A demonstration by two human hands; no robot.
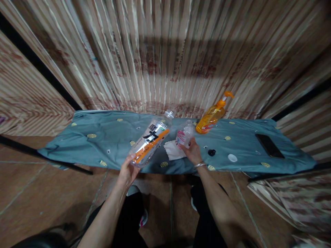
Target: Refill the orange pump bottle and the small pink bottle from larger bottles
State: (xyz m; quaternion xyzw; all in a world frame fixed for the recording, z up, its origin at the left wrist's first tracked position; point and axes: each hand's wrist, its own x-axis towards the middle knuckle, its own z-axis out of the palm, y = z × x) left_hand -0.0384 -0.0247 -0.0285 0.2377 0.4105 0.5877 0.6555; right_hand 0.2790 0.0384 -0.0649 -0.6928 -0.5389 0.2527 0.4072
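Note:
My left hand [128,169] is closed round the base of a large clear bottle [151,139] with an orange and black label. That bottle is tilted, its uncapped-looking neck pointing up and to the right. To the right, my right hand [191,150] grips the lower part of a small clear bottle [184,133] with a pink label. A white cloth or tissue [173,150] lies on the covered surface under and beside the small bottle. Behind my right hand stands an orange pump bottle [210,119].
A blue-green cloth [113,137] with yellow prints covers the narrow table. Right of my right hand lie a small black object [211,152] and a white round lid [232,157]. A black phone [269,146] is near the right end. A pleated curtain [165,62] hangs behind.

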